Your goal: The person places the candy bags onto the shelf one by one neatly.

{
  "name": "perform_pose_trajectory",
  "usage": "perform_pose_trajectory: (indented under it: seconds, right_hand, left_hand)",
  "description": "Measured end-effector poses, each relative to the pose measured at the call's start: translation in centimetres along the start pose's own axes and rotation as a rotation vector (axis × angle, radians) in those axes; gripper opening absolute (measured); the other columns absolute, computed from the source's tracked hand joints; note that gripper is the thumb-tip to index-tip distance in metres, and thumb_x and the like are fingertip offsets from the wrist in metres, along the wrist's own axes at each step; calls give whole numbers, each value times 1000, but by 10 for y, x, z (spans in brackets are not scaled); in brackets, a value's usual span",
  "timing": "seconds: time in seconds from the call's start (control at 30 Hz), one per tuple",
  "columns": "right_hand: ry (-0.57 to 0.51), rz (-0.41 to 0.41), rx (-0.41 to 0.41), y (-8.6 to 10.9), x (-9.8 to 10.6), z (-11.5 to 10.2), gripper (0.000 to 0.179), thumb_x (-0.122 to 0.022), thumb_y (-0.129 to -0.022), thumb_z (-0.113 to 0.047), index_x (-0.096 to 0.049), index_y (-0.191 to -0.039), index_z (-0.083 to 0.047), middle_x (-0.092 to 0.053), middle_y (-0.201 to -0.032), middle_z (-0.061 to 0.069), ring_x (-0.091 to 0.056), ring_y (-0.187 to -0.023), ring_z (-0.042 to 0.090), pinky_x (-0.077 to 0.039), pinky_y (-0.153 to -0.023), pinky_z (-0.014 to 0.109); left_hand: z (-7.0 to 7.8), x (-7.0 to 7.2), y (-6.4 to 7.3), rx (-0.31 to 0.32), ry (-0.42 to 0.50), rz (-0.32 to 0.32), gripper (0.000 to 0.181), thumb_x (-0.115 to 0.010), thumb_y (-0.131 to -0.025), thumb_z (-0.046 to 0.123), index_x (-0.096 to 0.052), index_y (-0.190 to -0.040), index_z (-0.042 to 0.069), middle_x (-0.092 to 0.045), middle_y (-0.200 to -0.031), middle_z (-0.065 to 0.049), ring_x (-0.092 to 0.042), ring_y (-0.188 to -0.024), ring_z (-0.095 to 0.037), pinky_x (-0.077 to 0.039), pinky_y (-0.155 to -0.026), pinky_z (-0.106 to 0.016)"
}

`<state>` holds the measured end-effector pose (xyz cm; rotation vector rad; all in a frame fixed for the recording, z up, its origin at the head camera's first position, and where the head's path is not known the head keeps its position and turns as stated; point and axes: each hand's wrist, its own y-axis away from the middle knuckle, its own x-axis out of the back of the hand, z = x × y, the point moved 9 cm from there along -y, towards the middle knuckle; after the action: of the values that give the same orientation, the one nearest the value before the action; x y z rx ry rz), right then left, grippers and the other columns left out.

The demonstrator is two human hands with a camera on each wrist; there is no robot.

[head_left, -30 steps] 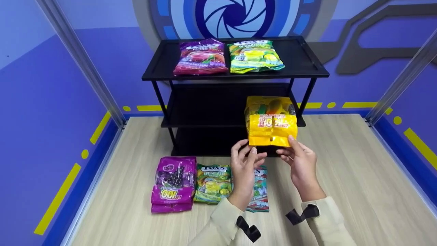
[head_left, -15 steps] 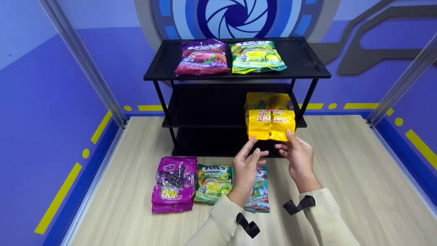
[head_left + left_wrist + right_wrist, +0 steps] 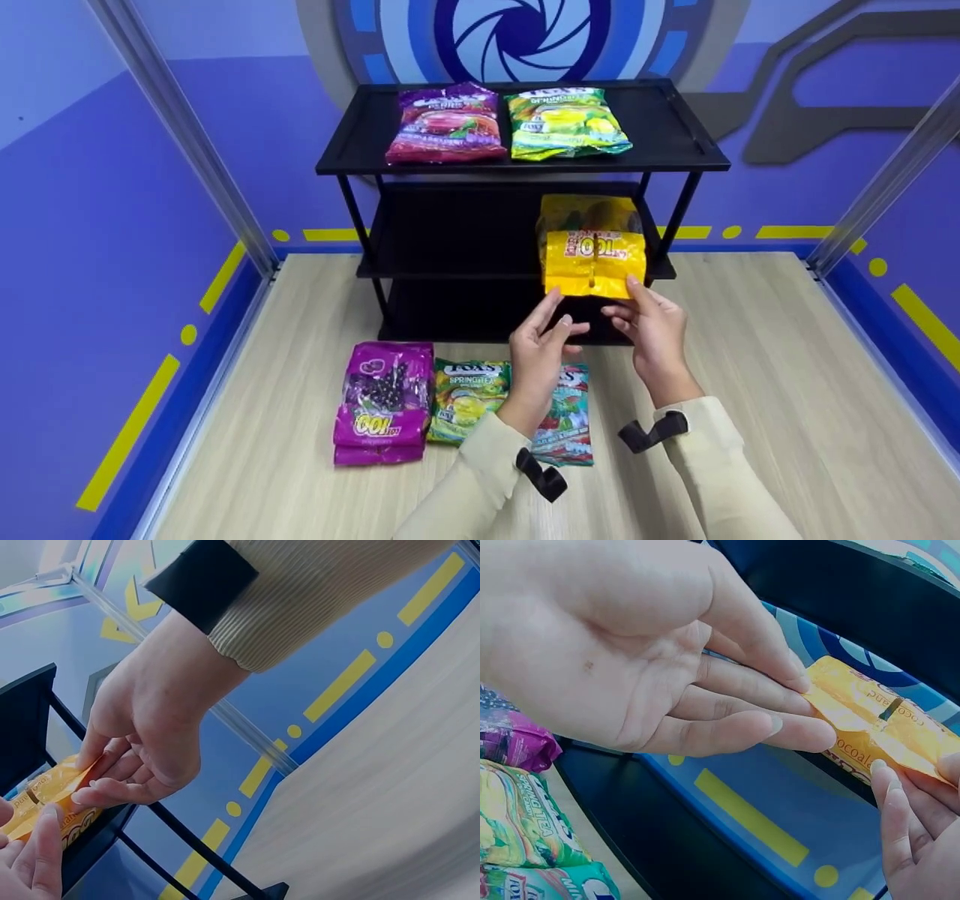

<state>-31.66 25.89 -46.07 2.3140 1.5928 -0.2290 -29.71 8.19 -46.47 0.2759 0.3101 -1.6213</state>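
Note:
A yellow gummy candy pouch [image 3: 596, 262] lies partly inside the middle shelf tier, its folded end facing me. At that end's right corner, my right hand [image 3: 660, 345] pinches it, thumb on top; the right hand [image 3: 150, 712] also shows large in the left wrist view. The left hand [image 3: 538, 356] touches the lower left corner with an extended fingertip, its thumb held apart. In the right wrist view the left hand [image 3: 652, 667] has its fingers straight against the pouch edge [image 3: 870, 709]. The pouch's far end is in shadow under the top tier.
The black three-tier shelf [image 3: 465, 270] stands against the patterned wall. A purple-red candy bag [image 3: 448, 127] and a green-yellow bag [image 3: 568, 126] lie on its top. On the floor in front are a purple pouch [image 3: 382, 405], a green bag [image 3: 465, 397] and a teal bag [image 3: 566, 420].
The yellow pouch has moved back and deeper into the middle tier, both hands going along with it. My left index finger has come up to the pouch's corner.

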Motion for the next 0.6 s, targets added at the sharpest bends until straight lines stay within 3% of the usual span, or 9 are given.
perform_pose_trajectory:
  seconds: [0.27, 0.6]
  right_hand:
    - [-15, 7, -23, -6, -2, 1, 28, -62, -94, -35, -68, -100, -8, -74, -71, -1, -69, -61, 12, -55, -58, 17]
    - [2, 2, -42, -13, -5, 1, 38, -63, -92, -38, -65, -111, -5, -74, -78, 2, -70, -64, 13, -58, -64, 19]
  left_hand:
    - [-2, 0, -8, 27, 34, -11, 43, -54, -99, 11, -51, -141, 22, -50, -146, 4, -71, -95, -17, -58, -73, -22]
    - [-3, 1, -16, 49, 28, -19, 43, -54, -99, 14, -50, -141, 24, -49, -147, 5, -71, -96, -17, -59, -77, -26]
